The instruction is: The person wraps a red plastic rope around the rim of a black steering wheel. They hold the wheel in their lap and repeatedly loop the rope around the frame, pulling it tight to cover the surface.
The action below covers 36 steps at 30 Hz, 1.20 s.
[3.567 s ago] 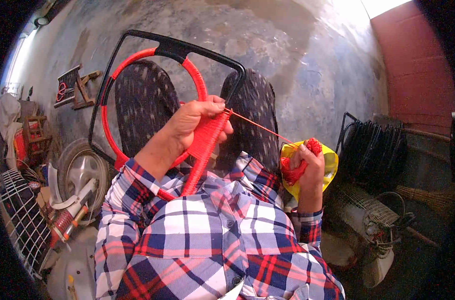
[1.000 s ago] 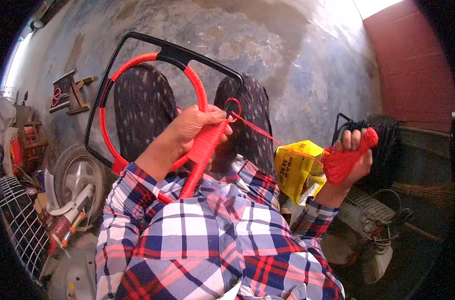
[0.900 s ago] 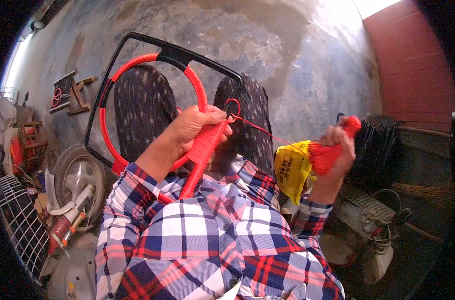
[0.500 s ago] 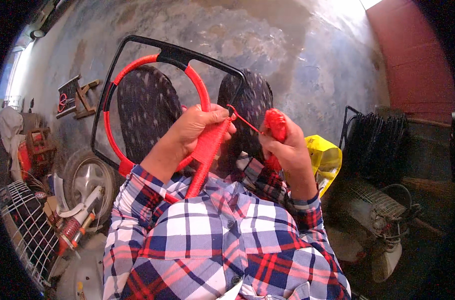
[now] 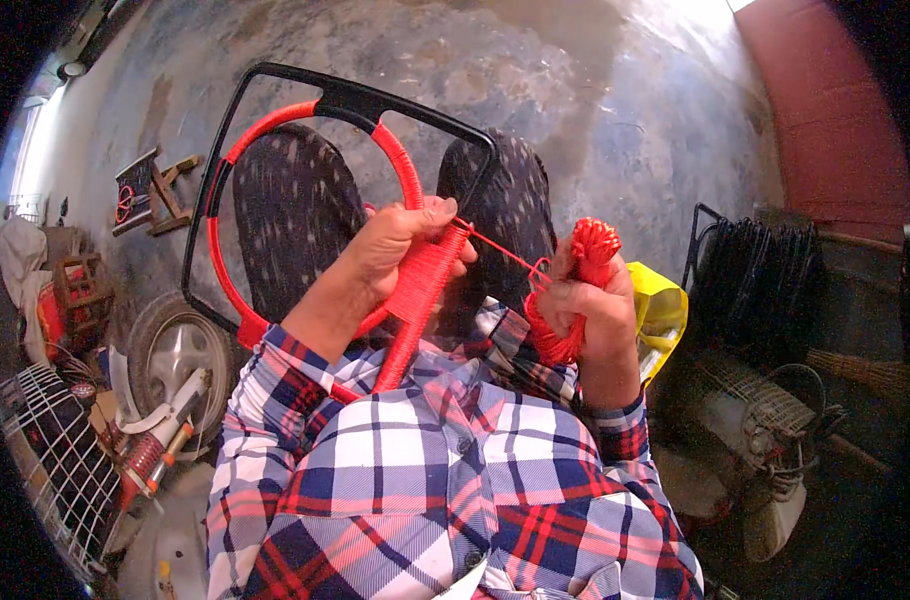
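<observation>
The left hand (image 5: pixel 390 245) is closed around the red-wrapped bar (image 5: pixel 425 280); the right hand (image 5: pixel 602 308) grips the cord bundle (image 5: pixel 596 242). Better to keep the strand (image 5: pixel 502 249) evenly tight.

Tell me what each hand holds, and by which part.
The left hand grips the black frame by its side bar, near the upper end of the red wrapping; the right hand clasps the bundle of red cord around its middle.
</observation>
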{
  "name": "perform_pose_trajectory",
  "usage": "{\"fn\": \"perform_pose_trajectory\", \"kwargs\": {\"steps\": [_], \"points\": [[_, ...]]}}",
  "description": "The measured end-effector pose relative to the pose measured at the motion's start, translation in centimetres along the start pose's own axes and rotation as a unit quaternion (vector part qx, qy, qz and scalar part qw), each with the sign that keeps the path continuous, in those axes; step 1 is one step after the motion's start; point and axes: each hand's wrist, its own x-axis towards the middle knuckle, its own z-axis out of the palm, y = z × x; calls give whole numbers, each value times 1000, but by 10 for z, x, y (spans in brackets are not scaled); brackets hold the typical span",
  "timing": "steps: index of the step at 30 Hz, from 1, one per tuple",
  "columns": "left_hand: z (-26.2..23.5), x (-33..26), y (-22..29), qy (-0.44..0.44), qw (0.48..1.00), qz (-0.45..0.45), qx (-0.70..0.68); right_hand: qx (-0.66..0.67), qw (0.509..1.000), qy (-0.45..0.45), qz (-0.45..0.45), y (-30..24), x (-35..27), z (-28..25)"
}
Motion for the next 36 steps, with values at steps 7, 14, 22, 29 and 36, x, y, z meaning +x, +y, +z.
{"fn": "perform_pose_trajectory", "kwargs": {"steps": [7,14,22,29,36], "points": [[4,2,-3,23,999,29,26,17,1000,-4,-18,2,1,3],[-2,4,-1,0,999,41,0,46,998,37,-19,7,19,-47],[-9,-1,0,-12,997,20,-71,73,953,219,-195,-38,9,-104],[-6,1,-1,-6,995,50,-85,-269,958,-82,48,-17,-10,-37],[7,-7,4,-63,987,92,-118,-605,789,-88,-52,11,36,8]]}}
